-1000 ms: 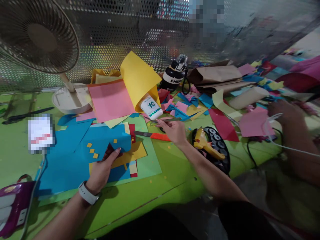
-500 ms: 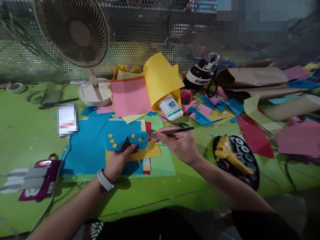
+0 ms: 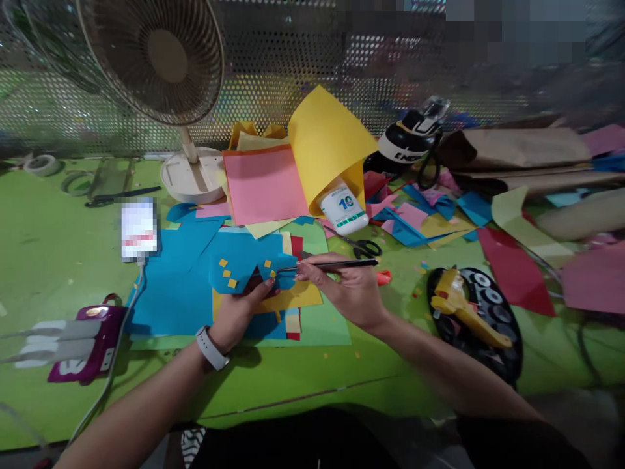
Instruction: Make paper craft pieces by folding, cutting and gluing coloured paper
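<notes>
My left hand, with a white watch on the wrist, is closed on a blue paper cut-out, thumb on top and fingers underneath. Several small yellow paper squares dot the cut-out, which has a dark notch in its middle. In my right hand is a slim dark pen-like tool whose narrow tip meets the cut-out beside a yellow square near my left thumb. Whether it is tweezers or a blade I cannot tell. Under both hands lie stacked sheets: blue paper, yellow paper and pale green paper.
Behind stand a fan, a rolled yellow sheet, a white bottle and a black bottle. Scissors and a black tray with a yellow glue gun lie right. A phone and a purple power strip sit left.
The whole view has shifted slightly, so things appear further right. The tool's tip has moved a little toward my left thumb and the yellow square there; both hands keep their holds.
</notes>
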Motion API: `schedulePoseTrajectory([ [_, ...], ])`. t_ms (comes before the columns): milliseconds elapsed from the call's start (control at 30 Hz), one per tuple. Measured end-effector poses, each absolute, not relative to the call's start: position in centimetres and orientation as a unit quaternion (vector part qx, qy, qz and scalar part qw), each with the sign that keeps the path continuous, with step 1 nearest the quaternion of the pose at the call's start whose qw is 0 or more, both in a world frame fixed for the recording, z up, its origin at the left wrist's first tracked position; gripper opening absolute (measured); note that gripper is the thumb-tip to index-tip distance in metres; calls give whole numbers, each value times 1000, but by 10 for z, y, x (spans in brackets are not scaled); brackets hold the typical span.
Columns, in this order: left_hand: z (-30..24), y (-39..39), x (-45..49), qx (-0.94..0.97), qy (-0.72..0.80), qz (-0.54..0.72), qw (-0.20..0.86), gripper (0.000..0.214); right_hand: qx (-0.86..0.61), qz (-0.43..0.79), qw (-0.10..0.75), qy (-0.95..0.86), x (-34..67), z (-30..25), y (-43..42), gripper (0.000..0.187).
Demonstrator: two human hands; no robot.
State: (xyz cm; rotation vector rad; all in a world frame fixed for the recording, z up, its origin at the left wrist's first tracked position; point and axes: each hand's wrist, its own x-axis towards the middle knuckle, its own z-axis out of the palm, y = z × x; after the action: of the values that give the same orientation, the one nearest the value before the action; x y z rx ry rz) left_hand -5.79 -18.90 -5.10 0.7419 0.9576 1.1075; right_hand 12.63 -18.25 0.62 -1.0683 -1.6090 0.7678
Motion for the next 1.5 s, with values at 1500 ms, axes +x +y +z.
schedulePoseTrajectory([
  [1500,-51,-190,-57,308,420,522,675,26,-419,288,525,-682,127,-1,-184,9],
])
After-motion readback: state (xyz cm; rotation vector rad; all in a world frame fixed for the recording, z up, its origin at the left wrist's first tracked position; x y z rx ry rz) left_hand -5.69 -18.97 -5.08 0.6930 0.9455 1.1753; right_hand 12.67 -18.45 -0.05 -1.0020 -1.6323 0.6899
